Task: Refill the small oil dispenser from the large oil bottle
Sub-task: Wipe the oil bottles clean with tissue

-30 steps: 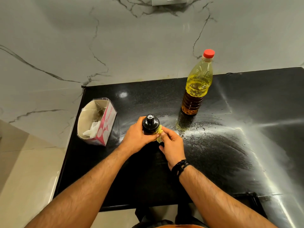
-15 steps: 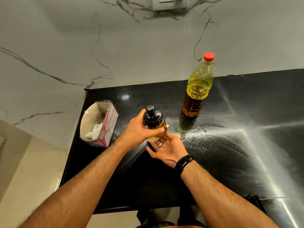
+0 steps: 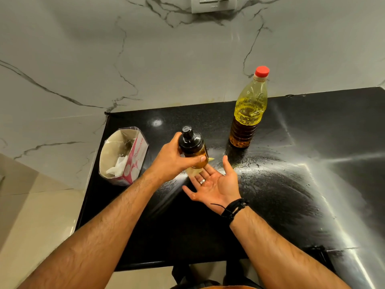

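The small oil dispenser (image 3: 193, 148), clear with amber oil and a black pump cap, is lifted off the black counter (image 3: 291, 195) and tilted slightly. My left hand (image 3: 171, 160) grips it around the body. My right hand (image 3: 215, 184) lies palm up just below it, fingers spread. An oil-stained yellowish tissue (image 3: 192, 171) rests on its fingertips under the dispenser's base. The large oil bottle (image 3: 249, 113), with yellow oil and a red cap screwed on, stands upright behind and to the right, apart from both hands.
An opened pink tissue box (image 3: 123, 157) sits at the counter's left edge. The counter shows wet, oily smears right of centre. A marble wall with a socket plate (image 3: 213, 4) rises behind. The floor lies to the left.
My left hand has lifted the dispenser off the counter. My right hand stopped wiping its side, turned palm up and opened beneath it.
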